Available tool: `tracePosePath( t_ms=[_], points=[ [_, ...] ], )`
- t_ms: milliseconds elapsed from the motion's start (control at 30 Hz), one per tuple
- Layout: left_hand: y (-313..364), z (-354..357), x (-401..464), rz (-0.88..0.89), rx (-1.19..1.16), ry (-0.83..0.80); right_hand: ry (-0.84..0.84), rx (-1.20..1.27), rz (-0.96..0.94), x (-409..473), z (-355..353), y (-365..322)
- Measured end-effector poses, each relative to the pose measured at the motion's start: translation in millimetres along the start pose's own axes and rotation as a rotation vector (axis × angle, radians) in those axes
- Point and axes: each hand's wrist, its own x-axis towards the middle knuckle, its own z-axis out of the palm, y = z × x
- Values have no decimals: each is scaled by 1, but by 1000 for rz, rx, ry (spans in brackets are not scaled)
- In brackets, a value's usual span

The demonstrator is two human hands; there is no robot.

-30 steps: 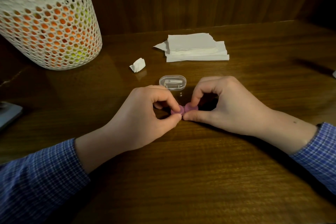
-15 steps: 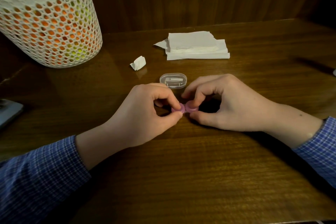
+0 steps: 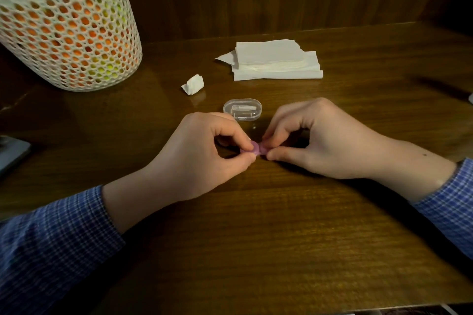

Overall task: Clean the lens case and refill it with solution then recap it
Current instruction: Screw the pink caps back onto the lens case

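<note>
Evidently both hands (image 3: 204,151) (image 3: 317,140) pinch the pink lens case (image 3: 257,148) — caps seemingly on.

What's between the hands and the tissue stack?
Head view: a clear plastic box sits on the table between the hands' pink lens case and the tissue stack; otherwise bare wood.

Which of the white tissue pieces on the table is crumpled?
The small tissue wad, lying alone between the mesh basket and the clear plastic box. The tissue stack lies flat and folded.
</note>
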Motion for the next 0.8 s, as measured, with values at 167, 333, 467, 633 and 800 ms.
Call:
tracePosePath(
  t_ms=[167,333,467,633,800],
  points=[
    [1,-1,1,-12,-3,-2,54,-23,10,2,4,-2],
    [1,-2,1,-21,-12,-11,0,-19,-2,0,-1,-2],
    [2,-3,1,-21,13,-14,129,-51,31,2,12,-4],
    [3,-3,1,-17,28,-23,-18,34,-1,0,-3,-1],
    [4,-5,2,-21,54,-21,125,5,32,1,12,-3]
  ],
)
